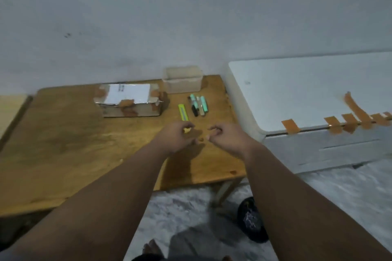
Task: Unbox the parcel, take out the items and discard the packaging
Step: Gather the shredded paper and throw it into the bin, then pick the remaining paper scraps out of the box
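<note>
Wooden worktop point(63, 133) is filling the left and middle of the head view. The parcel point(129, 101), a cardboard box patched with brown tape and bearing a white label point(129, 93), is lying closed toward the far edge, left of centre. The left hand point(176, 137) is hovering over the near right part of the worktop, well apart from the parcel, with its fingers curled. A brownish patch is showing at its fingertips, but blur is making it impossible to tell whether anything is being pinched.

Behind it, a clear plastic container point(182, 79) is standing against the wall. A yellow-green cutter point(183, 112) is lying in front of that, with a cluster of pens point(198, 105) just beside it on the right.

The right hand point(226, 136) is hovering close to the left one, fingers likewise curled; whether it is gripping anything cannot be told. Further right, a white cabinet point(307, 91) is standing beside the worktop, with brown tape strips point(291, 126) sticking along its front edge.
</note>
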